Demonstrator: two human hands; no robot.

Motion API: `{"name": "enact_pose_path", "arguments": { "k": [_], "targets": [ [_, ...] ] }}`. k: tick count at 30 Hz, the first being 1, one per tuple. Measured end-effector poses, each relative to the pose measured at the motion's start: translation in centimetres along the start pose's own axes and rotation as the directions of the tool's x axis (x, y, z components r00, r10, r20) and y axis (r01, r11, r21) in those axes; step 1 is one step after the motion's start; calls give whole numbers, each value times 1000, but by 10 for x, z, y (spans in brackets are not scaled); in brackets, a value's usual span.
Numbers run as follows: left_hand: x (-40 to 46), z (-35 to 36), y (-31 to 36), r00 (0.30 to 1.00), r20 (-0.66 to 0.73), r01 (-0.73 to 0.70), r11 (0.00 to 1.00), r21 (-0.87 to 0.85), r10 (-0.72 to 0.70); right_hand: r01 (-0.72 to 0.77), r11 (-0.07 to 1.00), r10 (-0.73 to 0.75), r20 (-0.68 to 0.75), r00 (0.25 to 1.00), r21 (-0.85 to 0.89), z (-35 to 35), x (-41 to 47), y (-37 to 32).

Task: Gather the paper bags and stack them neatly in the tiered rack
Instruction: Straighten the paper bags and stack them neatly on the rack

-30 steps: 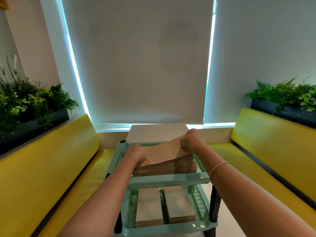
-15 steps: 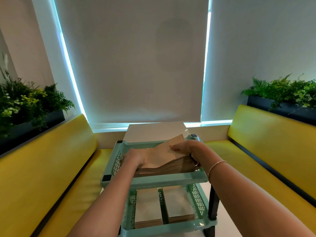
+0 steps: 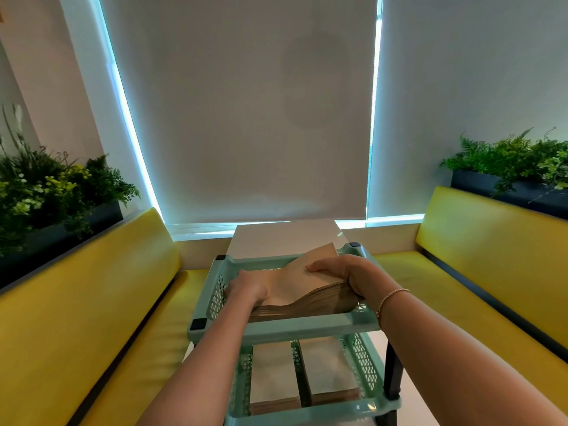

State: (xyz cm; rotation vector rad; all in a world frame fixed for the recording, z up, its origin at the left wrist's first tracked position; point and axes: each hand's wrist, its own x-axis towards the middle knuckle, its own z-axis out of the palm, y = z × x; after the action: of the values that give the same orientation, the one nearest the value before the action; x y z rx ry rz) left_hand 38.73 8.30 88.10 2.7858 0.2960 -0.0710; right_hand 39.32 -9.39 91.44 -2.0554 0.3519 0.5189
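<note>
A bowed stack of paper bags [image 3: 310, 302] is grasped by both grips, left hand [image 3: 249, 285] and right hand [image 3: 347, 273], inside the rack's top tier [image 3: 285, 329]. The left fingertips are hidden under the stack. Lower-tier bags [image 3: 330, 368] are partly cut off.

No readable text, label, brand, number or sign shows anywhere.

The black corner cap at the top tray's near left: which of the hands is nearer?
Left. The left hand sits just right of the cap; the right hand grips the bag stack at the tray's far side.

bags [image 3: 302, 281]: matt brown paper | rack [image 3: 310, 327]: glossy plastic (perforated walls) | benches [image 3: 92, 302]: smooth
</note>
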Motion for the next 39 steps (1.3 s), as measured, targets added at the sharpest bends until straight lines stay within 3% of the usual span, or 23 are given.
{"name": "enact_pose_path", "arguments": {
  "k": [7, 13, 17, 22, 26, 30, 36, 39],
  "targets": [
    [3, 3, -2, 1000, -5, -24, 1000, -8, 24, 3, 997, -6, 40, 999, 77, -1, 3, 2],
    [0, -1, -3, 996, 15, 91, 966, -242, -90, 5, 980, -28, 111, 993, 198, -8, 4, 9],
    [1, -5, -5, 984, 75, 178, 836, -519, -163, 135, 954, -173, 124, 977, 268, -13, -2, 14],
    [-7, -17, -15, 970, 227, 236, 522, -820, -81, 344, 856, -412, 106, 905, 387, -28, -9, 27],
    [-12, -24, -15, 991, 136, 127, 432, -893, -8, 468, 796, -541, 105, 834, 383, -31, -17, 35],
    [-10, -30, -16, 1000, -21, -18, 368, -930, -4, 540, 765, -576, -2, 817, 352, -26, -16, 32],
    [-7, -28, -27, 997, 28, -22, 575, -818, 77, 469, 858, -471, -40, 881, 209, -13, -10, 39],
    [3, -50, -32, 975, 26, -157, 760, -631, 223, 445, 885, -446, -22, 895, 139, -15, -12, 37]
  ]
}}
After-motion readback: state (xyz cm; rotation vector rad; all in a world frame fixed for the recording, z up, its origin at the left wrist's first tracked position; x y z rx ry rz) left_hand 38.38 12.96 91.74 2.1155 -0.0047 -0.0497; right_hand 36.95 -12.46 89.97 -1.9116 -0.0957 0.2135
